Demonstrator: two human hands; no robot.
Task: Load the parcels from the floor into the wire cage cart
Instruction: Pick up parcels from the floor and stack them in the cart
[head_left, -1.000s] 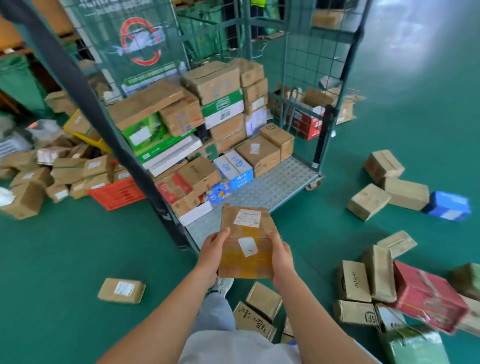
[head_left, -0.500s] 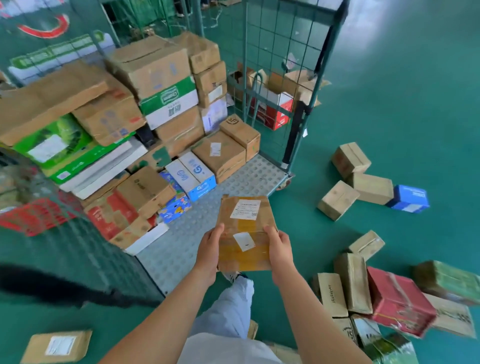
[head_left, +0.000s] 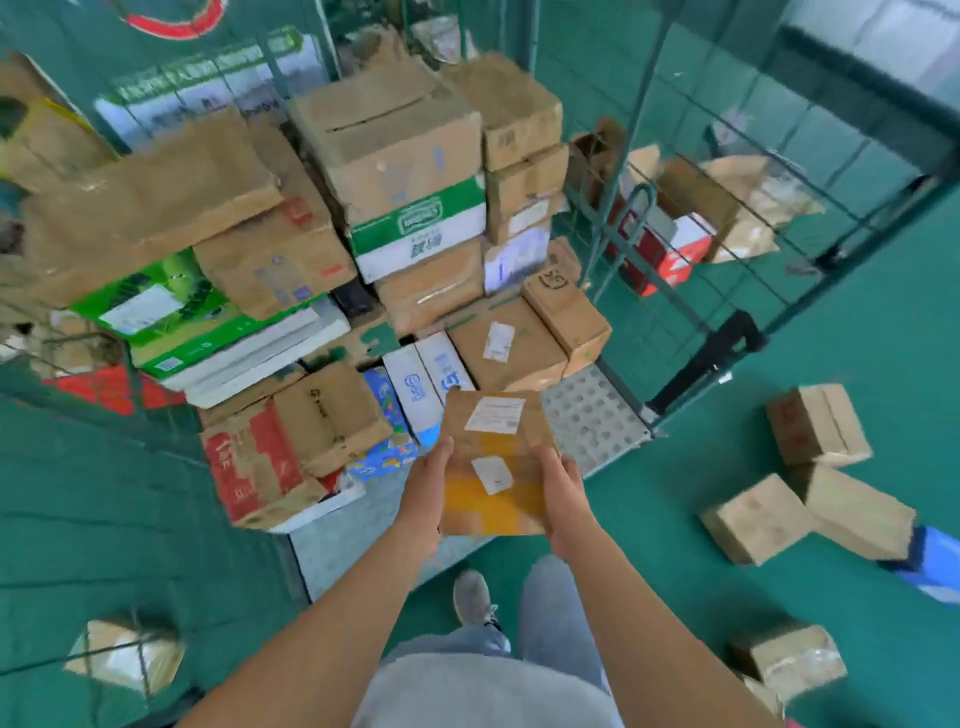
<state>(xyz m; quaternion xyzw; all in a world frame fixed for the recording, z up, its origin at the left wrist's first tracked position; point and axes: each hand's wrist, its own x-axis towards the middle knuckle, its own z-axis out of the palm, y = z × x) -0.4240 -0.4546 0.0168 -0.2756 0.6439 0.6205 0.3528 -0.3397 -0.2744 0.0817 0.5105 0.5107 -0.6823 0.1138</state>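
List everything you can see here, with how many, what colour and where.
Held parcel: one, brown with yellow tape and two white labels, over the cart's front edge.
Wire cage cart: one, green mesh, grey perforated deck, centre.
Stacked parcels: many, mostly brown, some green, white, red, blue, filling the cart's rear and left.
Floor parcels: several brown and one blue, on the green floor at right.
Flat parcel: one, brown, bottom left behind mesh.
Shoe: one, grey, below the cart.
Hands: left and right, gripping the held parcel's sides.
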